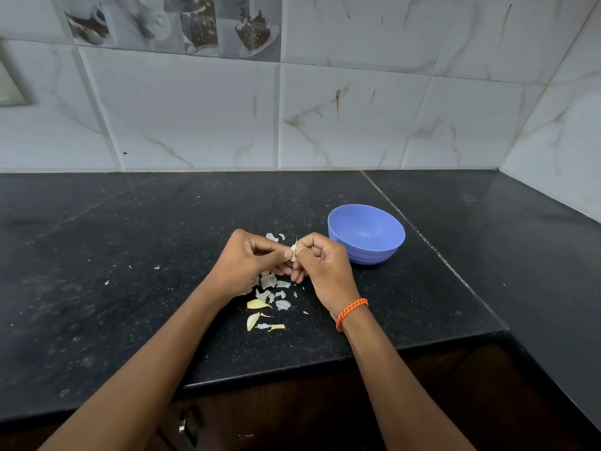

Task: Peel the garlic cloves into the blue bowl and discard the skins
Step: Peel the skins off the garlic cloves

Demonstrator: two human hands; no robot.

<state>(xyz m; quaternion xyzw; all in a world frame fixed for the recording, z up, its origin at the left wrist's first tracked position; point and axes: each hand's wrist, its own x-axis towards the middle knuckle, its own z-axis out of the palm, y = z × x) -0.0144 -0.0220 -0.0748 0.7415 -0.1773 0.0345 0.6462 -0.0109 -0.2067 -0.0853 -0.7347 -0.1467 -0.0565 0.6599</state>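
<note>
1. This is a home kitchen, seen at a corner of the worktop.
2. A black speckled stone surface [130,255] fills the middle of the frame, with a seam running diagonally at right.
3. White marble-look wall tiles [357,118] rise behind it and turn the corner at far right.
4. A decorative tile [182,24] at upper left pictures cups and coffee beans.
5. Dark wooden cabinet fronts [309,415] sit below the edge, with a metal handle [187,424] at bottom centre.
</note>
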